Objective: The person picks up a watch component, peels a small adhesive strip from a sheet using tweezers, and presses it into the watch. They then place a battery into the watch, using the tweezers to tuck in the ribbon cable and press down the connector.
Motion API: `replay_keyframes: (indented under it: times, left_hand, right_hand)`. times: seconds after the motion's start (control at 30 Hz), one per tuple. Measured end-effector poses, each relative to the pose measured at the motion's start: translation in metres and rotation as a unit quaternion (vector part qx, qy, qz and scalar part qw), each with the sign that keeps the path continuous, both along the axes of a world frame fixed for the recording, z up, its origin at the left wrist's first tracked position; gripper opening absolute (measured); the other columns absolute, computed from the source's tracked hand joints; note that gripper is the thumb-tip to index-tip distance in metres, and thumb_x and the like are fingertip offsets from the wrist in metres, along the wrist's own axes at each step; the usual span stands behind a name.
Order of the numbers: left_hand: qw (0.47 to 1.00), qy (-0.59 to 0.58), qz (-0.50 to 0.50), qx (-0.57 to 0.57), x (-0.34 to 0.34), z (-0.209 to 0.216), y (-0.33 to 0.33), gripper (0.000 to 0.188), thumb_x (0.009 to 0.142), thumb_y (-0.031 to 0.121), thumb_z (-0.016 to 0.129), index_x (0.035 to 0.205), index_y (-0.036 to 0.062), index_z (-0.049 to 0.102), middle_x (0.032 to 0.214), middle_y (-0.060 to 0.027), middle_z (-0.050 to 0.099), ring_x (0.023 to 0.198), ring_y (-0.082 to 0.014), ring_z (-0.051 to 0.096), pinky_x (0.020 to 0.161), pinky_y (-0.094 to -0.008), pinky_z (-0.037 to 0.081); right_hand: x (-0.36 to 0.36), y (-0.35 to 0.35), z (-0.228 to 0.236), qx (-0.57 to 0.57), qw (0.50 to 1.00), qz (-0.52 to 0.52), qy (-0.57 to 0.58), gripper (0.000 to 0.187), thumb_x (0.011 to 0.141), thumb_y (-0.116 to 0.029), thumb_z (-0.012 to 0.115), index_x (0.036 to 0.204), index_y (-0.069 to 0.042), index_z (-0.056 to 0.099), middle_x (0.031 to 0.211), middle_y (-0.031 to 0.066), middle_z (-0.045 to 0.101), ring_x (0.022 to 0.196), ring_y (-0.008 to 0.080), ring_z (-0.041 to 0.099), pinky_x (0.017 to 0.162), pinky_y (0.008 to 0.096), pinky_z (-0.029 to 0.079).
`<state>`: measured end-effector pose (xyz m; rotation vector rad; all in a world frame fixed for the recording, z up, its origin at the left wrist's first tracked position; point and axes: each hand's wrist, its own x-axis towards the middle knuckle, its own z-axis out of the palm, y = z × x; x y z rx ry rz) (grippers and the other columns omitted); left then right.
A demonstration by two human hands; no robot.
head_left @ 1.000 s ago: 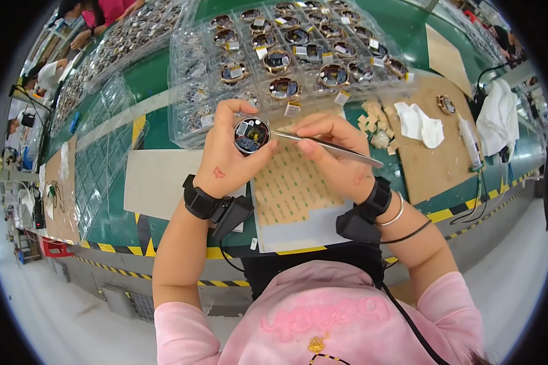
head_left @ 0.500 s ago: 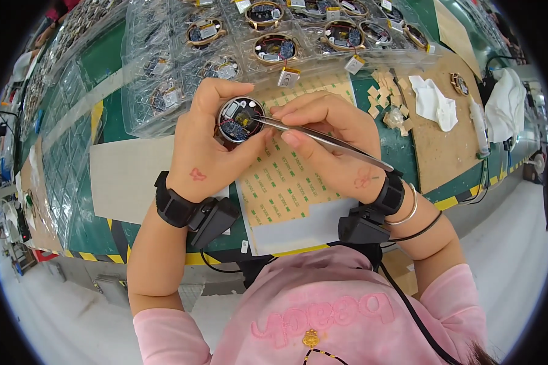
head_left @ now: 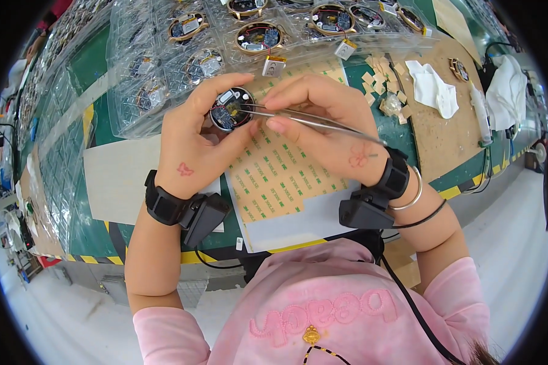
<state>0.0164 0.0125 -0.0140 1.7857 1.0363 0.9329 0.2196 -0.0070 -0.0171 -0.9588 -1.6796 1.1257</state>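
Observation:
Between thumb and forefinger, my left hand (head_left: 195, 128) grips a round, open watch case (head_left: 231, 109) with its dark circuitry facing up. My right hand (head_left: 326, 125) is closed on slim metal tweezers (head_left: 323, 123), whose tips reach inside the case from the right. Whether the tips pinch a small part is too fine to make out. Beneath both hands lies a tan adhesive sheet (head_left: 268, 182) with rows of green print and a pale lower strip.
Clear plastic trays (head_left: 131, 91) at the back hold several gold-rimmed watch cases (head_left: 259, 38), some with a small battery (head_left: 274, 66) hanging out. To the right, a brown board (head_left: 450, 134) bears tan squares (head_left: 377, 79) and a white cloth (head_left: 432, 88). Grey card (head_left: 122, 176) lies left.
Both hands have shifted slightly left with the watch case and tweezers. The tweezers look a little more spread. The whole scene has also slid slightly left in the view.

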Motion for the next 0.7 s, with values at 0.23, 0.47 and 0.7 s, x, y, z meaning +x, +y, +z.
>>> replay_keyframes:
  times: [0.23, 0.47, 0.7]
  left_hand:
    - [0.999, -0.016, -0.029, -0.032, -0.0033, 0.0015, -0.0026, 0.047, 0.073, -0.003, 0.071, 0.117, 0.0031, 0.055, 0.098, -0.0018, 0.061, 0.085, -0.008, 0.06, 0.068, -0.0206, 0.05]
    - [0.995, -0.057, -0.078, -0.019, -0.0062, 0.0025, 0.0014, 0.044, 0.073, -0.004, 0.07, 0.114, 0.0026, 0.056, 0.1, -0.0016, 0.06, 0.089, -0.0078, 0.059, 0.073, -0.0211, 0.049]
    - [0.992, -0.017, -0.104, -0.063, -0.0068, 0.005, 0.0003, 0.043, 0.073, -0.002, 0.072, 0.114, 0.0028, 0.057, 0.1, -0.0008, 0.06, 0.089, -0.0063, 0.057, 0.073, -0.0208, 0.049]
  right_hand:
    - [0.0035, 0.0021, 0.0032, -0.014, 0.999, 0.033, 0.008, 0.017, 0.083, -0.003, 0.069, 0.098, 0.0, 0.061, 0.102, 0.0077, 0.062, 0.092, 0.0122, 0.062, 0.079, 0.0243, 0.052]
    - [0.002, -0.0016, 0.0085, 0.028, 0.999, 0.039, -0.004, 0.018, 0.083, -0.003, 0.07, 0.098, -0.001, 0.061, 0.1, 0.007, 0.064, 0.09, 0.0115, 0.062, 0.078, 0.0244, 0.052]
    - [0.0023, -0.001, 0.0063, -0.021, 0.999, 0.031, -0.003, 0.015, 0.083, -0.002, 0.069, 0.096, 0.0, 0.062, 0.099, 0.0083, 0.066, 0.09, 0.0127, 0.064, 0.079, 0.0255, 0.053]
